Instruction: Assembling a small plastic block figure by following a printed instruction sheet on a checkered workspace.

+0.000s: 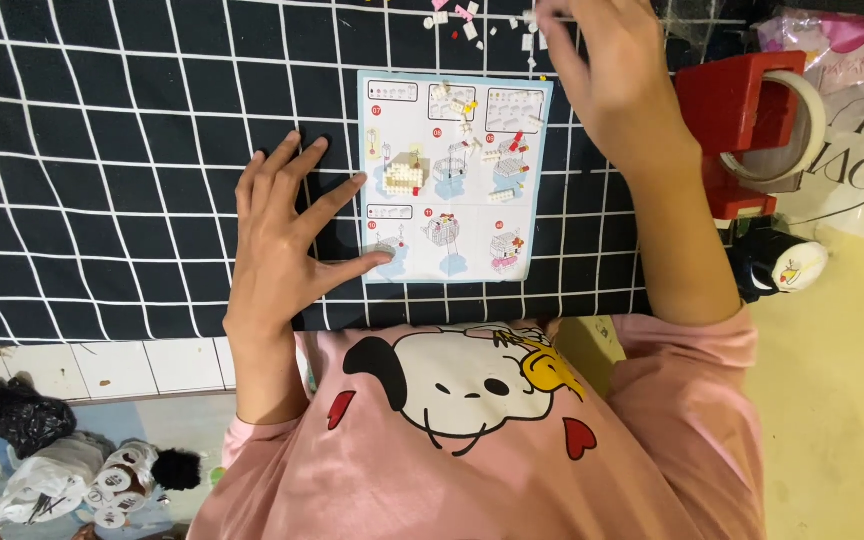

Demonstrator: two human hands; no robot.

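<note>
My left hand (287, 235) lies flat with fingers spread on a black cloth with a white grid (102, 150), its thumb tip on the lower left corner of a pale blue building-instruction sheet (449, 180). A small white partly built brick model (404, 173) stands on the sheet. My right hand (607, 70) reaches to the far edge, fingers pinched among several tiny white and pink loose bricks (472, 25). Whether it holds one is hidden.
A red tape dispenser with a roll of tape (752, 125) stands right of my right forearm. Plastic bags (852, 110) and a small black-and-white container (782, 265) lie further right. Black and white bags (62, 460) sit on the floor at lower left.
</note>
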